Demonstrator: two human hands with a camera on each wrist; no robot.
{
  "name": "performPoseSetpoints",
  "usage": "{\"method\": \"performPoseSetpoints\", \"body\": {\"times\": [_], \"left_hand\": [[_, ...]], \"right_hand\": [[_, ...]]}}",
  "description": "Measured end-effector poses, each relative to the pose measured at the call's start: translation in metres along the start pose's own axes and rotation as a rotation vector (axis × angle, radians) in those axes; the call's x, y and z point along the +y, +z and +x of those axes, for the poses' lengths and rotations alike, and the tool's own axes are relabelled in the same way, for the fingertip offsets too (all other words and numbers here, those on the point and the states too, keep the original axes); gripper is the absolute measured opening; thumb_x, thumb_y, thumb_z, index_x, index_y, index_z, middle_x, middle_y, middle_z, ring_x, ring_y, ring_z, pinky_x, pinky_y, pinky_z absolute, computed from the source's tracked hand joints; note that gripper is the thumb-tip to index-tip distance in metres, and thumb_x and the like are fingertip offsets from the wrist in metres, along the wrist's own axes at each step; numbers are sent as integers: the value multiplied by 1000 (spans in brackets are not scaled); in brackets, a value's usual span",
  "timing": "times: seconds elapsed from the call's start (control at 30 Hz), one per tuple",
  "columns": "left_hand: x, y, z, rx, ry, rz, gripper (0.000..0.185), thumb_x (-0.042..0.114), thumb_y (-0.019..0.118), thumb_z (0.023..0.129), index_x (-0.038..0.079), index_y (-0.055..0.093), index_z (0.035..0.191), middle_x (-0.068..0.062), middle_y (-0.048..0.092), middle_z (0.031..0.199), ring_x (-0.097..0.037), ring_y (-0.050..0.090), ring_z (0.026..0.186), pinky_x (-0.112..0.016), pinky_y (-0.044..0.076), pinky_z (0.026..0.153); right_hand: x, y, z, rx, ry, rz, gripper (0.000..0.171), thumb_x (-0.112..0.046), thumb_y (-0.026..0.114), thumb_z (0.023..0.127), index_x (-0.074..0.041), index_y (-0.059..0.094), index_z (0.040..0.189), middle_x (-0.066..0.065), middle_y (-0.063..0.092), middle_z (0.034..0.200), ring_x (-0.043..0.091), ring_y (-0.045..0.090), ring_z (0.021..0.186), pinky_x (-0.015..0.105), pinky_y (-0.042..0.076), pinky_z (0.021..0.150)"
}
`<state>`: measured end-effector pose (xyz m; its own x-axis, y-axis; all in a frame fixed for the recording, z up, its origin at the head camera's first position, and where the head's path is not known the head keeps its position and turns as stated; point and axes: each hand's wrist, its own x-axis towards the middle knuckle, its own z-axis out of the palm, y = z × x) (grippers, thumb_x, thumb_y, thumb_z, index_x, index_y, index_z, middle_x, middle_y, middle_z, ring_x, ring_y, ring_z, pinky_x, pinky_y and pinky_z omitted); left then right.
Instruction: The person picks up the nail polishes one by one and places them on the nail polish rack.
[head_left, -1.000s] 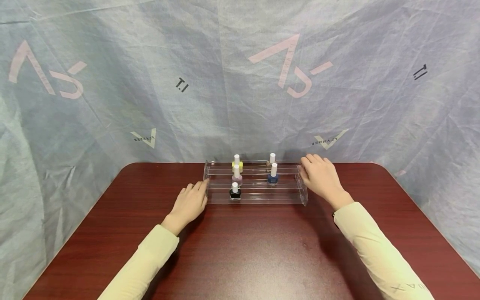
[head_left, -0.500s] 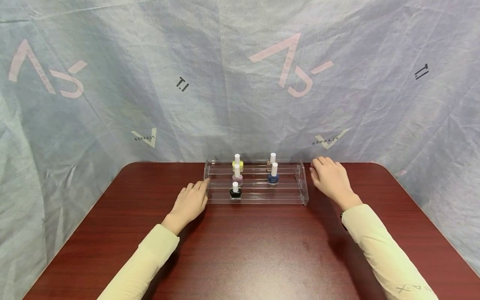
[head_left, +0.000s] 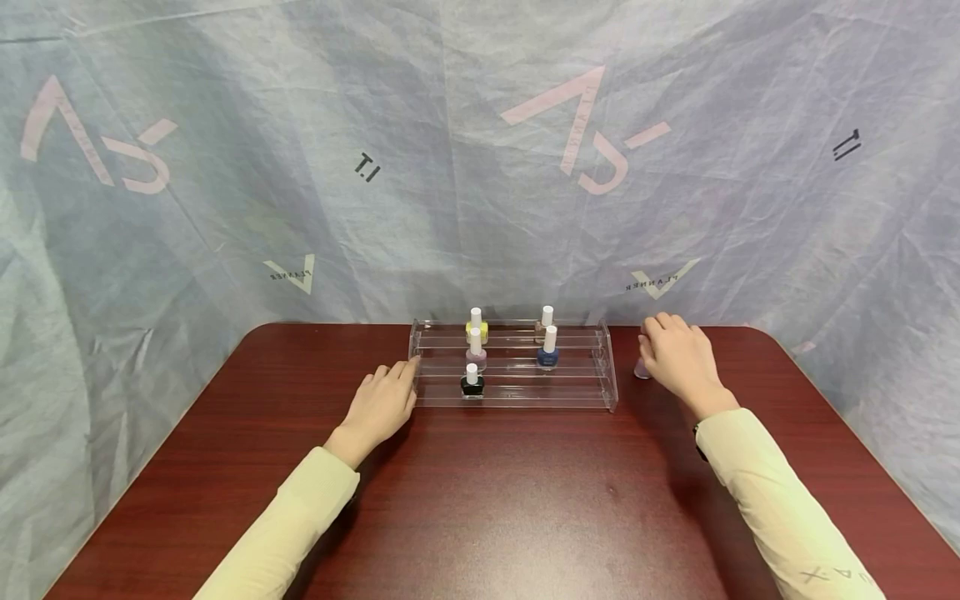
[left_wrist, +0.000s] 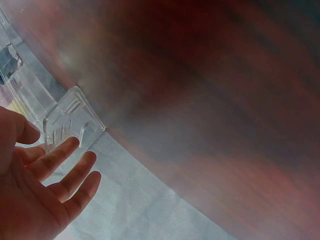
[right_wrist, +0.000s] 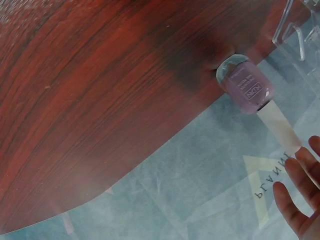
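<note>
On the near half of the dark red table (head_left: 510, 500), two cream sleeves (head_left: 300, 517) are seen running forward to the hands. The left hand (head_left: 378, 404) is laid on the tabletop with its fingers straight and relaxed; nothing is gripped by it, and its fingertips (left_wrist: 75, 142) are seen touching, or all but touching, the left end wall of the clear tiered rack (head_left: 607, 375). A little farther on and to the right of the rack, the right hand (head_left: 678, 358) is held with its fingers loosely extended just beside a pale lilac polish bottle (right_wrist: 247, 87), which stands upright on the table outside the rack, near its right end; only a sliver of the bottle is seen past the hand in the head view. In the right wrist view the fingertips (right_wrist: 292, 200) are shown close to the bottle's white cap but apart from it, so nothing is held.

Inside the rack, a black bottle (head_left: 471, 385) is seen on the front step. On the middle step a pink bottle (head_left: 475, 354) and a dark blue bottle (head_left: 547, 352) are placed well apart. On the back step a yellow bottle (head_left: 476, 327) and a brownish bottle (head_left: 544, 327) are stood. Behind the table, a wrinkled grey-blue cloth backdrop (head_left: 225, 167) printed with pink and dark marks is hung.
</note>
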<state>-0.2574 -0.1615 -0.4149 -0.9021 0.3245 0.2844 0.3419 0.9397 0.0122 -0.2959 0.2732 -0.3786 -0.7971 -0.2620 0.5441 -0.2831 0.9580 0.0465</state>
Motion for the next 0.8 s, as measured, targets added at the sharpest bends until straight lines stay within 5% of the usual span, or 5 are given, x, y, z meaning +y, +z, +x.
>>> {"method": "performPoseSetpoints", "body": {"times": [0.8], "left_hand": [[-2, 3, 1, -3, 0, 2, 49, 19, 48, 91, 8, 39, 138, -9, 55, 125, -32, 53, 106, -46, 44, 84]], "right_hand": [[9, 7, -7, -97, 85, 19, 15, -15, 49, 86, -3, 53, 94, 15, 57, 91, 35, 51, 86, 45, 38, 61]]}}
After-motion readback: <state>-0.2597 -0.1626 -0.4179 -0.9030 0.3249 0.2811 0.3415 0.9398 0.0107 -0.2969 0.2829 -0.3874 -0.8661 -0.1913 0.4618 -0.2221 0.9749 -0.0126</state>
